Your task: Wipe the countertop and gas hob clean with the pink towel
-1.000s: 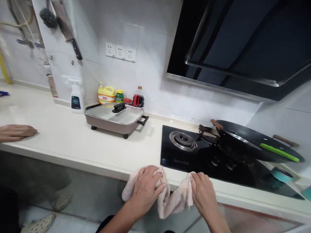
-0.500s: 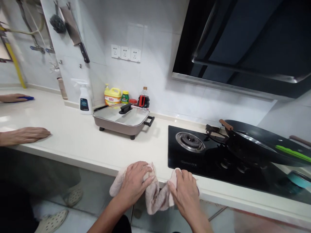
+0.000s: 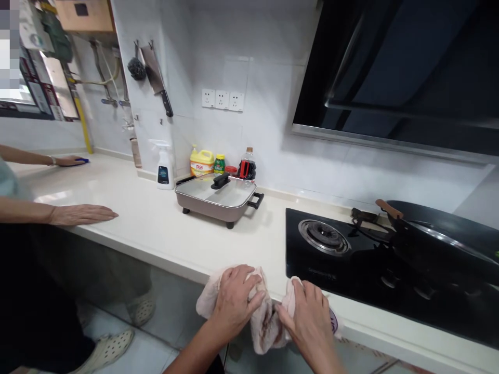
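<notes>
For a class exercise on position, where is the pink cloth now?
In the head view, low centre, the pink cloth is bunched at the front edge of the counter, under the left hand and right hand, near the stove.

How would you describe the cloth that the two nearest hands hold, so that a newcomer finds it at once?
Start from the long white counter and find the black stove set into it. By the stove's front left corner, the left hand and right hand hold a cloth over the counter's front edge. Pale pink and crumpled, it stands out from the glossy black stove.
</notes>
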Demonstrator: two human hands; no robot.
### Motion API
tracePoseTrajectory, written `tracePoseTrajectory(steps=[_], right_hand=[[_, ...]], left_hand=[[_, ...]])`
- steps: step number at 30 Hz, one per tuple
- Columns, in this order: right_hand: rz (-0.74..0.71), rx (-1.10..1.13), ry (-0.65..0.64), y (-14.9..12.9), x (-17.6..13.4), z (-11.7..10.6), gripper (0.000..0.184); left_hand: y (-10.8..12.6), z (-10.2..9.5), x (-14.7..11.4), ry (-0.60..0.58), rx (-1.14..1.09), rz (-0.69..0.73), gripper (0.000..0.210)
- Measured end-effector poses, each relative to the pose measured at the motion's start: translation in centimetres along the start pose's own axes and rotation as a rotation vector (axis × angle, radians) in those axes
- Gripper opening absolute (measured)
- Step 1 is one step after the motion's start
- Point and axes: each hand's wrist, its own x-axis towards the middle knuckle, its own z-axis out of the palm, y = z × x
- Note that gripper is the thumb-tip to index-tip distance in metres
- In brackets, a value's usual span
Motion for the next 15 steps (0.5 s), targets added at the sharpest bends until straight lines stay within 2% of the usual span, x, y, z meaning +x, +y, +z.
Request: tracePoseTrajectory(steps=[4,9,15], right_hand=[[-0.025,0.027,0.011,0.5,-0.2,0.6,0.057],[-0.076,0.007,0.073,1.7,-0.7,2.3,0.063],[-0.088,-0.014,0.09,2.1,-0.9,3.2,0.058]], left_hand=[[0.0,0.5,-0.2,0.02,0.002,-0.019,0.017],[0.0,0.8,-0.5,0.037,0.008,-0.04,0.017],[0.1,0.7,-0.5,0.053,0.01,-0.026,0.016]])
